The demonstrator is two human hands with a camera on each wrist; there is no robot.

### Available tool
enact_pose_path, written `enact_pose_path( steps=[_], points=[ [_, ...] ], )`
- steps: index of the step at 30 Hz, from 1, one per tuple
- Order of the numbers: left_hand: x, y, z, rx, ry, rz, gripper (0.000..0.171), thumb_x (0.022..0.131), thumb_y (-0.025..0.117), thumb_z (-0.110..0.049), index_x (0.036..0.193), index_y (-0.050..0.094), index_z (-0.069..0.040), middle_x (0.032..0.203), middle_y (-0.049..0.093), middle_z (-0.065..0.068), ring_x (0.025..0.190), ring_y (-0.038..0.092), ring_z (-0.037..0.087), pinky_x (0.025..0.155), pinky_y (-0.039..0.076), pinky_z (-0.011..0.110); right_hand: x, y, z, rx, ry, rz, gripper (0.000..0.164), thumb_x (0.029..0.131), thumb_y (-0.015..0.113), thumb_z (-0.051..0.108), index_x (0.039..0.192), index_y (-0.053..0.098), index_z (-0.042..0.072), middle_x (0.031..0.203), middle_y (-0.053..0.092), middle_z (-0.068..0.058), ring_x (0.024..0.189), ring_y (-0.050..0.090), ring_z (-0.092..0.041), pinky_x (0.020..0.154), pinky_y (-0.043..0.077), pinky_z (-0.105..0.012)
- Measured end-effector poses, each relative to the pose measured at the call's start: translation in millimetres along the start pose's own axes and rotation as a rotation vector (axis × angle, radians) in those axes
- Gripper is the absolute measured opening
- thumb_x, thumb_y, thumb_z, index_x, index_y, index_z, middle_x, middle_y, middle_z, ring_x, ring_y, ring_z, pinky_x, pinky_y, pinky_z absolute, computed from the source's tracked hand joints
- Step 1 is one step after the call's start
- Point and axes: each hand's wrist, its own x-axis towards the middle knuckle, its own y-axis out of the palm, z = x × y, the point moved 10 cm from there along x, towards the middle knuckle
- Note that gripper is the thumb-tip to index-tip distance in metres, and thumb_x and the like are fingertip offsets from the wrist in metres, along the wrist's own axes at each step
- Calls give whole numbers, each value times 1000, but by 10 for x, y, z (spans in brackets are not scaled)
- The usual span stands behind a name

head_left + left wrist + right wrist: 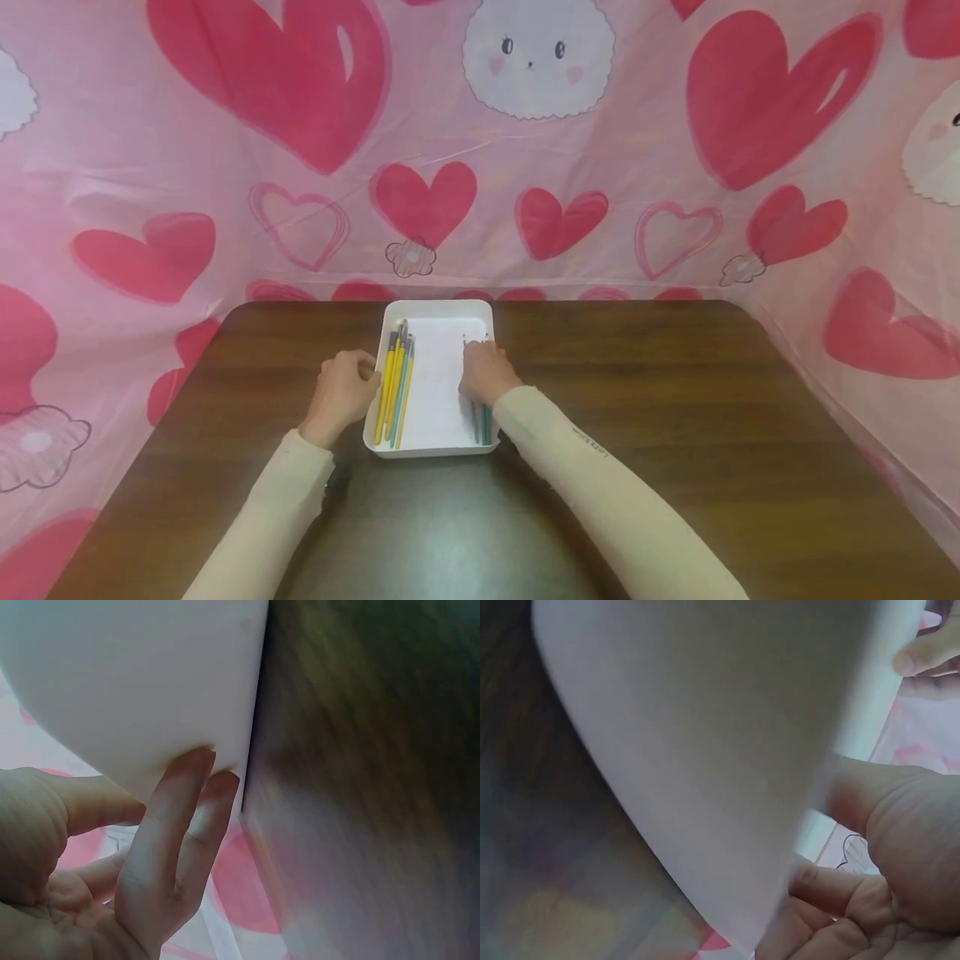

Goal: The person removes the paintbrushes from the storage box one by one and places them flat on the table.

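Note:
A white tray (431, 452) sits on the table, holding yellow and light-blue paintbrushes (393, 387) along its left side. Dark green paintbrushes (486, 425) lie along its right side. My left hand (341, 393) grips the tray's left wall, two fingers (176, 817) against its outer face and the thumb at the rim. Reaching over the right wall, my right hand (487, 372) has curled fingers around a slim paintbrush (475, 421), whose tip and handle show above and below the hand. The tray wall hides those fingertips in the right wrist view.
The dark wooden table (637, 400) extends to both sides and in front of the tray. A pink cloth with red hearts (562, 225) hangs behind the table's far edge and along both sides. The tray stands close to that far edge.

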Motion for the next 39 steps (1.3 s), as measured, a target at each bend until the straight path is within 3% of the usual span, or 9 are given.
enact_pose_path(
  steps=[5,9,13,24,32,39],
  points=[
    [-1,-4,-10,5,8,-4,35,98,61,-15,127,65,4,116,69,23,91,68,30,78,62,41,3,28,-27,16,19,-1,28,85,77,12,109,66,0,93,66,-13,73,62,-25,65,57,-38],
    [2,0,-13,11,16,1,34,99,60,-15,127,64,5,116,69,23,92,68,31,81,62,45,14,53,-37,-14,19,-12,29,83,79,18,103,66,3,87,63,-10,77,59,-26,77,57,-45],
    [-2,8,-3,5,16,10,34,99,61,-15,127,64,4,116,70,23,93,69,30,85,62,47,15,83,-52,-8,34,-3,36,83,80,24,109,66,3,92,66,-10,82,60,-27,87,57,-49],
    [-9,47,10,-7,13,23,36,98,63,-17,129,63,3,117,70,21,94,70,29,86,62,46,-23,14,-176,194,125,44,54,85,81,29,125,59,1,108,65,-12,90,63,-27,87,60,-46],
    [-6,35,-8,-4,23,15,36,99,61,-15,129,63,4,117,70,22,94,69,30,88,61,48,-53,-81,-233,270,87,44,22,89,76,23,91,68,3,82,68,-9,66,66,-20,71,60,-33],
    [-11,31,-9,-11,20,10,35,99,62,-16,129,63,3,118,69,22,96,69,31,88,61,49,-51,-162,-321,478,60,32,17,89,74,14,98,70,1,96,69,-14,70,71,-21,73,63,-34]
  ],
)
